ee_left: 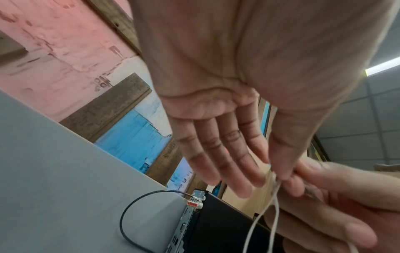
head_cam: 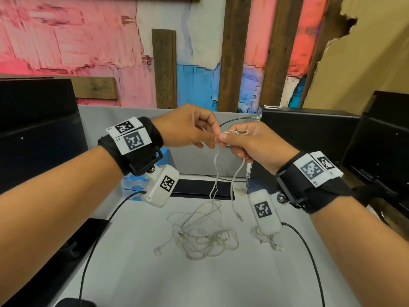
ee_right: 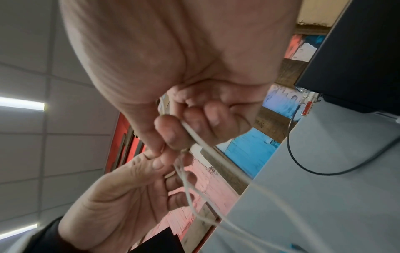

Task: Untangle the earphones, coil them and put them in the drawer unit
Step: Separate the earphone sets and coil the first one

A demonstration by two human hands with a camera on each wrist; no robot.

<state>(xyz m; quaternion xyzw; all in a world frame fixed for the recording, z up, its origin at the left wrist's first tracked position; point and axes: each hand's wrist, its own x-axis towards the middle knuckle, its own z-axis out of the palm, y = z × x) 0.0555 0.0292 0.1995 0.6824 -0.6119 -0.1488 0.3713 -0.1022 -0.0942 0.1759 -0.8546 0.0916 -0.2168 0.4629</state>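
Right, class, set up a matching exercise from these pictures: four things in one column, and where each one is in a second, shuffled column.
Things:
1. tangled earphones
2. small loop
3. blue drawer unit
4. left hand

Places:
A. behind the left wrist
B. on the desk
C. above the right hand
D. raised, pinching the white cable

Pairs: 1-B, 2-C, 3-A, 4-D

left hand [ee_left: 216,106]: thumb and forefinger pinched white earphone cord [ee_left: 275,202] | right hand [ee_left: 337,205]: touching the pinch | black computer case [ee_left: 227,222]: below hands
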